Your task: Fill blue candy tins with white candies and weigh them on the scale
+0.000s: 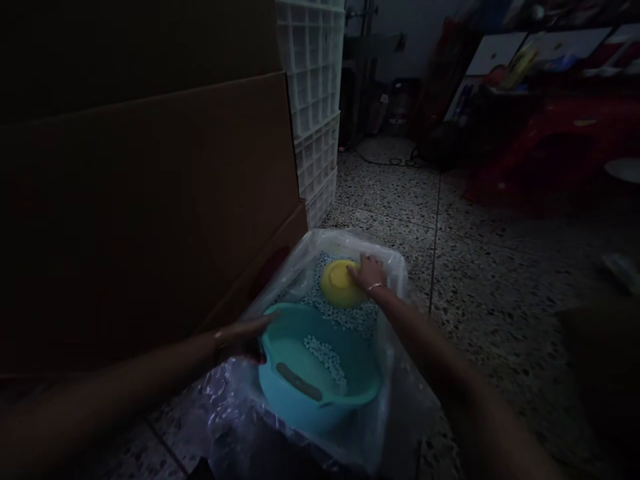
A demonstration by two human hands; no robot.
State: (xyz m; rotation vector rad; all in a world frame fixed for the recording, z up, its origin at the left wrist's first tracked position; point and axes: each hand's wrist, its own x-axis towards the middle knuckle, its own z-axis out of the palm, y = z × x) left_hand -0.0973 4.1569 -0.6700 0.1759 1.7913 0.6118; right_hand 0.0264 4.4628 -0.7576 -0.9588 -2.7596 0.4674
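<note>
A teal basin with a small heap of pale pellets inside rests in a container lined with clear plastic. My left hand grips the basin's left rim, its thumb over the edge. Beyond the basin, a yellow bowl lies bottom up on more pale pellets. My right hand, with a bracelet at the wrist, holds the right side of this bowl.
Large cardboard boxes stand at the left. Behind them rise stacked white plastic crates. Red plastic furniture is at the right, on the speckled tile floor.
</note>
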